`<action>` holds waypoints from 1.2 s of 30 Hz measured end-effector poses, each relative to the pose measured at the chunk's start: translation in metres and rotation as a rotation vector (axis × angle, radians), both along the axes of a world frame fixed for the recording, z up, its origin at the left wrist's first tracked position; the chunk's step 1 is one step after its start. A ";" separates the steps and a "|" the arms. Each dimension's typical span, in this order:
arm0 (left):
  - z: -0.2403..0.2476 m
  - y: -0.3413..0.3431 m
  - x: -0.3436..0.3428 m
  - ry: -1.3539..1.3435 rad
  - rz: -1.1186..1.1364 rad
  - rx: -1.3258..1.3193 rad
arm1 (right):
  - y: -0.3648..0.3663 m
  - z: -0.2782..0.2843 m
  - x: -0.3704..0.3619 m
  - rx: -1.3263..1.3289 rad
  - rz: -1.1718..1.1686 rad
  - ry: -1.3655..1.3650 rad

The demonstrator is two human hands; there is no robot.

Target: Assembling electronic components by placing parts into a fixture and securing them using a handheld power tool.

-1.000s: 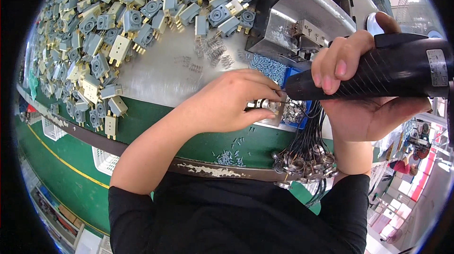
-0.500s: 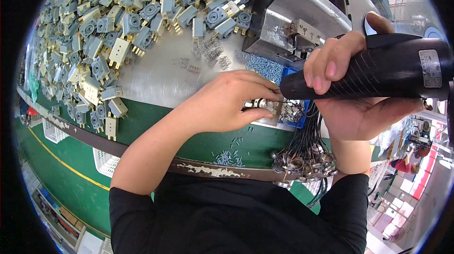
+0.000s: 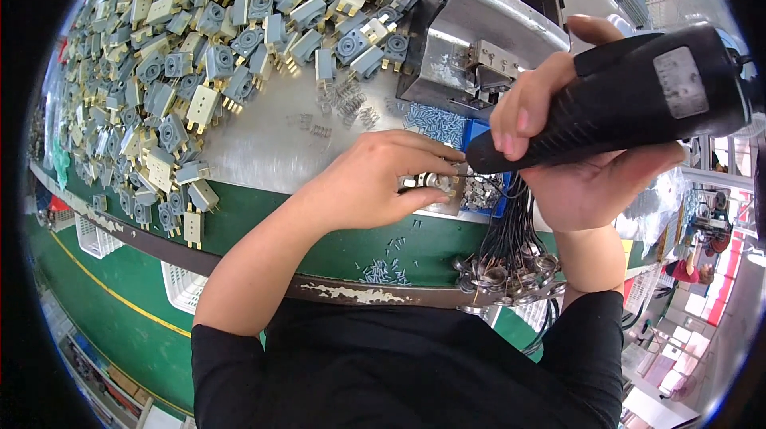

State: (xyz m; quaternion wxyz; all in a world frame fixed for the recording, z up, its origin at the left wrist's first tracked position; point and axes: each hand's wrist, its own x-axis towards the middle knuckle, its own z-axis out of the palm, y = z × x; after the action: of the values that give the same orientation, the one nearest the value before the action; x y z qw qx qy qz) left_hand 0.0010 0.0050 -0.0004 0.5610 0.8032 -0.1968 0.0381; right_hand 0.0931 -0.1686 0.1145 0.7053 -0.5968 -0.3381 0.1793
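My left hand [image 3: 375,181] rests near the front of the metal work plate. Its thumb and fingers pinch a small round part [image 3: 424,181] of bright metal and black, mostly hidden by the fingers. A black electric screwdriver [image 3: 618,102] lies tilted across my right hand [image 3: 586,197], which is wrapped round its grip. The tool's front end is close to my left fingertips; I cannot tell whether its bit touches the part. Beside it, small metal pieces [image 3: 483,192] fill a blue tray. Black cables with metal rings [image 3: 511,276] hang together at the table's front edge.
Grey and cream box-shaped parts with brass prongs [image 3: 203,106] are heaped at the left. Springs [image 3: 349,102] lie on the metal plate, and small screws [image 3: 435,124] behind my left hand. A steel fixture [image 3: 455,46] stands at the back. Loose screws [image 3: 385,272] lie on the green surface.
The screwdriver's rear end has tilted up a little and come closer, my right hand turning with it. My left hand keeps its pinch on the small part. The whole view has shifted slightly.
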 end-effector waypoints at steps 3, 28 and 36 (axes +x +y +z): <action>-0.002 -0.002 0.002 -0.006 -0.007 -0.029 | -0.007 0.017 -0.008 0.007 0.020 -0.072; -0.004 0.000 -0.001 0.001 0.000 -0.016 | 0.002 0.001 -0.025 -0.032 -0.061 0.072; -0.010 -0.002 0.000 -0.062 0.022 -0.040 | -0.001 0.000 -0.025 -0.040 0.004 0.025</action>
State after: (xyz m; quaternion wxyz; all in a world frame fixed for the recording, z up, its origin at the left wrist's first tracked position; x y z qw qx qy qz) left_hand 0.0010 0.0026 -0.0104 0.5703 0.7923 -0.2042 0.0731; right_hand 0.0684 -0.1697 0.1143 0.6970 -0.6079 -0.3268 0.1946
